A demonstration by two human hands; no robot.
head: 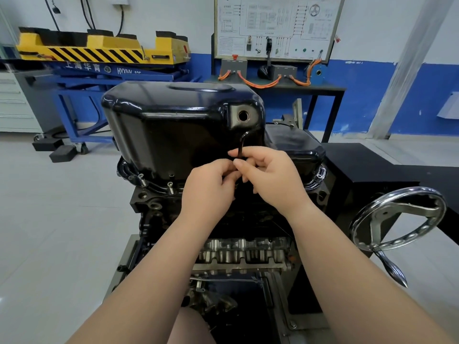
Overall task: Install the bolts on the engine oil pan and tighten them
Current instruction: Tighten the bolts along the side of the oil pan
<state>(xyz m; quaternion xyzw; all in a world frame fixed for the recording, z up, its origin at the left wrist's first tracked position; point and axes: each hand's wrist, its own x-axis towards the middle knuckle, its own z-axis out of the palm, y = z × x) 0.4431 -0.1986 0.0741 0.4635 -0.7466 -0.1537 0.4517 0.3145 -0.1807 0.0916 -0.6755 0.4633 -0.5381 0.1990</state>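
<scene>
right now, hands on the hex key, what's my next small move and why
Probably turn the hex key a little: left hand and right hand both pinch its shaft at the oil pan flange, and flange bolts at left stand proud. Its tip is hidden.

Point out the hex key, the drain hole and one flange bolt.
hex key (240, 146): head view, upper shank.
drain hole (243, 115): head view, its opening.
flange bolt (142, 180): head view, its shank.
</scene>
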